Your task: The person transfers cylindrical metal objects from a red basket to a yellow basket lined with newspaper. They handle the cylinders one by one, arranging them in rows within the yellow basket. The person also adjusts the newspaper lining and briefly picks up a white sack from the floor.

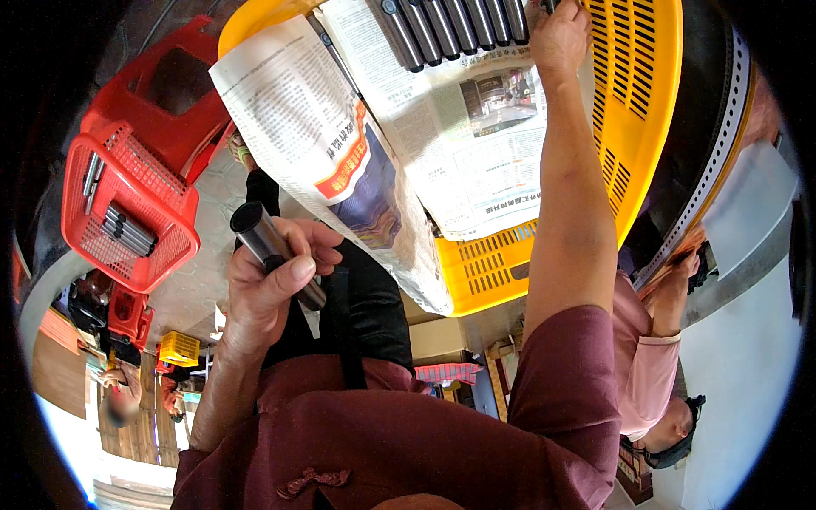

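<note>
My left hand [276, 276] is closed around a shiny dark metal tube [270, 246], tilted, with its wide dark end toward the upper left. At the top, my right hand [562, 38] reaches into the yellow basket [625, 110]. Its fingers are pinched on the end of another metal tube [551, 6], mostly cut off by the picture's edge. Just left of that hand, several similar metal tubes [442, 30] lie side by side in a row on newspaper [459, 161], which lines the basket. A loose newspaper flap [289, 110] hangs over the basket's left side.
A red plastic basket [85, 212] at the left holds several shorter metal tubes [129, 229], with a red plastic stool [153, 85] behind it. On the right a co-worker [650, 365] in pink sits beside a perforated metal edge [722, 144]. A small yellow crate [179, 348] stands farther off.
</note>
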A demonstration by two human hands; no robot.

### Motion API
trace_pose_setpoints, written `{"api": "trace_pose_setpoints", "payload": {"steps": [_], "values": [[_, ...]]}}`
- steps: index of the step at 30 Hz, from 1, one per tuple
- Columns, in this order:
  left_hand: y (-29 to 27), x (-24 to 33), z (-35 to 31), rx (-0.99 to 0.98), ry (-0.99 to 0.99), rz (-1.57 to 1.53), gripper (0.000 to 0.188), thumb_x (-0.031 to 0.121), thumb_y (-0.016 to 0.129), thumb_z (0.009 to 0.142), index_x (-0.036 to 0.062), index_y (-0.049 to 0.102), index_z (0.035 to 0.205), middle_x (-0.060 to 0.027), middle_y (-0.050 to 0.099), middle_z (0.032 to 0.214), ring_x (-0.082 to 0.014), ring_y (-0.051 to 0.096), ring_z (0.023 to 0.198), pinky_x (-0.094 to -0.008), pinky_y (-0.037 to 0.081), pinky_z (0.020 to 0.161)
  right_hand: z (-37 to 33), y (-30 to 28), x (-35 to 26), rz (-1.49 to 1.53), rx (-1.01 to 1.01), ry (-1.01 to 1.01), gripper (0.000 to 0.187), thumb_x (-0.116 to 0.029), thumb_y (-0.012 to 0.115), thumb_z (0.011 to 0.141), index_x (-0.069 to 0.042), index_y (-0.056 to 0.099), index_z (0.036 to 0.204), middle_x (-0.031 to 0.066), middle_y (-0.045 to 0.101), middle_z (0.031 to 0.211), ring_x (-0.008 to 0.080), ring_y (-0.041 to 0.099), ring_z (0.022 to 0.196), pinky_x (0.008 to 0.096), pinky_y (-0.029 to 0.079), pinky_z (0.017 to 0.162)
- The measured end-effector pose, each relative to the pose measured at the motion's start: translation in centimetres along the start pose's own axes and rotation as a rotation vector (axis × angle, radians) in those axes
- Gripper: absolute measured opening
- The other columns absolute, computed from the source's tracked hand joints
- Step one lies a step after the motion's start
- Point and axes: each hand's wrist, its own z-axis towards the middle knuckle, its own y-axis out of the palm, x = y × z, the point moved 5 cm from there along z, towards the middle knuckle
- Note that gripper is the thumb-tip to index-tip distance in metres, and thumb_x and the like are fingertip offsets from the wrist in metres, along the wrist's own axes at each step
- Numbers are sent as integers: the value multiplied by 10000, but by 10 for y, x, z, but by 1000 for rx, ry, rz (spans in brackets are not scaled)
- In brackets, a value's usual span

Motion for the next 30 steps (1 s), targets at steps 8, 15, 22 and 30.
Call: {"api": "trace_pose_setpoints", "payload": {"steps": [8,15,22,30], "values": [[-3,2,1,3,-1,-16,250,201,731,814,44,560,908,-163,626,1060,-196,629,878,-338,517,808,1,-26,-17,2,-106,-88,264,-142,560,826,40,549,1017,290,552,1024,469,518,985,506,430,866],[-3,4,1,7,11,-16,253,210,735,811,48,563,900,-164,626,1063,-197,628,884,-342,517,813,0,-29,-29,-58,-96,-68,316,-102,537,795,33,547,1080,292,554,1012,463,525,965,514,431,842],[-4,9,-2,-9,40,7,257,213,727,812,39,565,909,-162,624,1067,-195,621,888,-346,513,817,4,-27,-22,70,-33,-154,484,-86,564,775,12,510,1246,285,553,1109,444,535,1015,482,445,868],[-3,27,6,-19,186,-110,157,108,627,885,7,573,993,-137,621,1110,-189,598,1005,-335,468,907,-72,-116,-102,609,48,-97,271,-142,557,951,31,531,1159,123,574,1018,170,556,869,251,452,780]]}}
